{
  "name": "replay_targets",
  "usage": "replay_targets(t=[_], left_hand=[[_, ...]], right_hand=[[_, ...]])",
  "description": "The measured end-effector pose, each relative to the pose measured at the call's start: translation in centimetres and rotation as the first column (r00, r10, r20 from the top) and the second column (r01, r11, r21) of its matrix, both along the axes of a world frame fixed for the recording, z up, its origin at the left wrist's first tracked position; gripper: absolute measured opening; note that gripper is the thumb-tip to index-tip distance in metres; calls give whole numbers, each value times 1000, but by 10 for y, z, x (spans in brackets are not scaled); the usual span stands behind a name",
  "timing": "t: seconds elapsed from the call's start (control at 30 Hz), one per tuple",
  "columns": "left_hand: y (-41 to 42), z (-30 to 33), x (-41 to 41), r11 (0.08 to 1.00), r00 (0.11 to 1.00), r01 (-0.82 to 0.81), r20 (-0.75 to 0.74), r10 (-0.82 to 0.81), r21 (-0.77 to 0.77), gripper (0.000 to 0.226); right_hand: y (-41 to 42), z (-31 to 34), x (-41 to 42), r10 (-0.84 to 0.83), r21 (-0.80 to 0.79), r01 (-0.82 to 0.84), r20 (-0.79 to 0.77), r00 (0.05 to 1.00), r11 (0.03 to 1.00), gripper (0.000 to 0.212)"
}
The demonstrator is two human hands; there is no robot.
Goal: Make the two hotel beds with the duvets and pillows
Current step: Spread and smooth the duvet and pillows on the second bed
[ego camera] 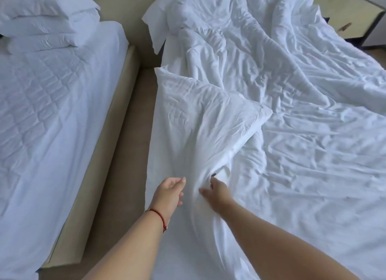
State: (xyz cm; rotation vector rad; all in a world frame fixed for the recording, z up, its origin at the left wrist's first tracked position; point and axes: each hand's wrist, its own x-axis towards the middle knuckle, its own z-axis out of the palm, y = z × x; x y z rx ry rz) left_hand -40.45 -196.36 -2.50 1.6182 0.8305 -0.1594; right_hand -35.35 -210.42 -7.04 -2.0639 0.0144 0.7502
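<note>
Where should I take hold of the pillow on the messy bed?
Grip the pillow at its near end, where the right hand already pinches the bunched case. Come from the foot of the bed: that end points at you and its fabric is gathered.

My right hand (217, 191) grips a bunched fold of the white duvet (302, 117) near the closest corner of the pillow (211, 112), fingers buried in the cloth. My left hand (170, 193), a red string bracelet (159, 216) at its wrist, hangs loose-fingered just left of that fold, touching nothing I can be sure of. The duvet lies rumpled beyond and to the right of the pillow, covering its bed. Left of the pillow, across a strip of brown floor (127, 160), stands the other bed (52, 104) under a smooth sheet, with stacked pillows (46, 23) at its far end. Far right of the pillow sits a pale nightstand (351, 18).
</note>
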Motion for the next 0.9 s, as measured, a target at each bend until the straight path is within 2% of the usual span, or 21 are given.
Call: replay_targets(t=[0.03,0.1,0.17,0.2,0.27,0.33,0.37,0.4,0.43,0.53,0.57,0.63,0.7,0.8,0.9], left_hand=[[4,7,5,999,999,-21,48,19,41,17],[15,24,13,990,987,-78,150,60,114,17],[29,32,18,983,982,-69,187,36,172,16],[35,32,18,979,988,-36,157,4,202,19],[44,22,15,976,997,15,71,-31,216,21],[47,2,8,974,994,106,-57,-96,201,22],[48,-11,4,958,977,186,-141,-157,218,37],[47,-23,-2,929,950,268,-228,-212,254,54],[46,-34,-6,895,928,317,-295,-226,314,67],[44,-49,-11,782,893,347,-438,-106,517,90],[45,-50,-9,782,904,300,-425,-50,546,94],[52,-49,-2,873,945,117,-323,48,473,95],[63,-46,8,935,975,-21,-199,97,355,84],[75,-26,22,963,992,-91,-63,110,253,68],[94,14,46,992,992,-116,58,113,55,59]], right_hand=[[19,10,-17,170,-24,-169,41,985,985,24],[46,31,-60,498,8,-499,43,866,866,28],[51,48,-90,682,104,-679,7,731,727,20],[45,54,-92,705,121,-699,-4,709,705,11],[28,56,-61,586,5,-591,123,801,807,18],[6,43,-4,289,-148,-258,263,921,955,20],[-3,36,28,141,-213,-73,326,935,974,23],[-12,30,57,32,-269,73,366,930,960,31],[-18,21,84,-14,-327,143,367,930,934,44],[-23,-2,138,7,-462,88,201,980,883,77],[-20,-8,148,-10,-439,55,105,994,897,84],[-10,-14,156,-51,-340,36,-34,998,940,90],[5,-10,159,-63,-221,57,-20,998,974,74],[37,22,147,-75,107,74,5,997,992,39],[78,64,121,46,282,-50,22,999,958,40]])
